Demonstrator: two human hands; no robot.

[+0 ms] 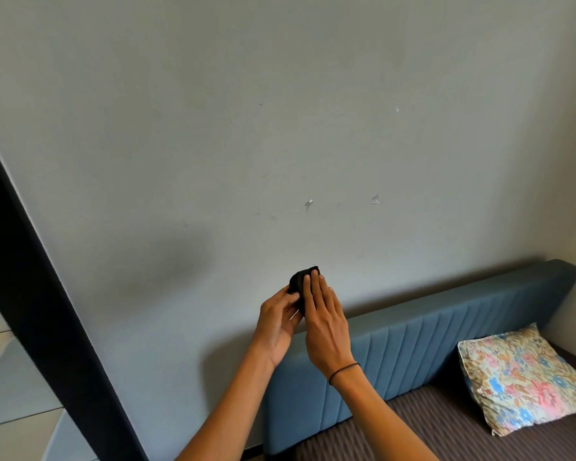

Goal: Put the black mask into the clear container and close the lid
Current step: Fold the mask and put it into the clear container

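The black mask (299,281) is bunched up small and held in the air in front of the grey wall, above the bed's headboard. My left hand (278,322) grips its lower left side with thumb and fingers. My right hand (325,319) lies flat over its right side, fingers stretched upward and covering much of it. A thin pale strap end shows between my hands. A black band circles my right wrist. No clear container or lid is in view.
A blue padded headboard (429,344) runs along the wall at lower right. A floral pillow (519,374) lies on the brown striped bedding (413,434). A dark vertical frame (47,327) stands at left. Small hooks (375,198) stick out of the wall.
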